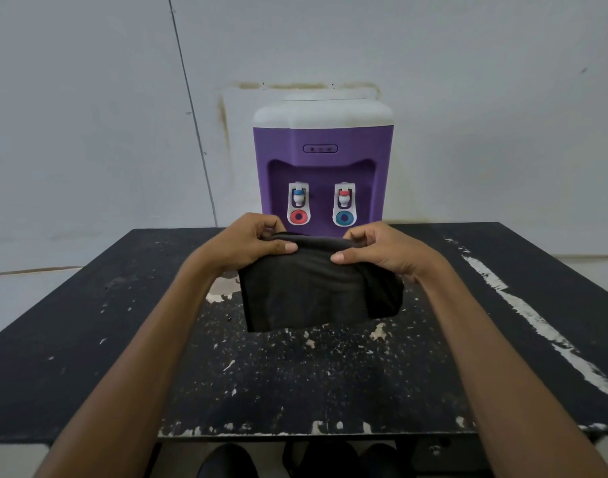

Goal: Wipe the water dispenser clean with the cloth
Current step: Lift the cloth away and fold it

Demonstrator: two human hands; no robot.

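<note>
A purple water dispenser point(321, 160) with a white top stands upright at the far edge of the table, against the wall. Two white taps sit in its front recess, one above a red ring and one above a blue ring. A folded dark cloth point(312, 291) hangs in the air in front of the dispenser's base, above the table. My left hand point(250, 241) pinches its upper left edge and my right hand point(381, 250) pinches its upper right edge. The cloth hides the dispenser's bottom edge.
The black table point(88, 339) has a worn, chipped top with white scratches, and a long one runs down the right side. A pale wall stands right behind the dispenser. Dark shapes, perhaps shoes, show below the table's near edge.
</note>
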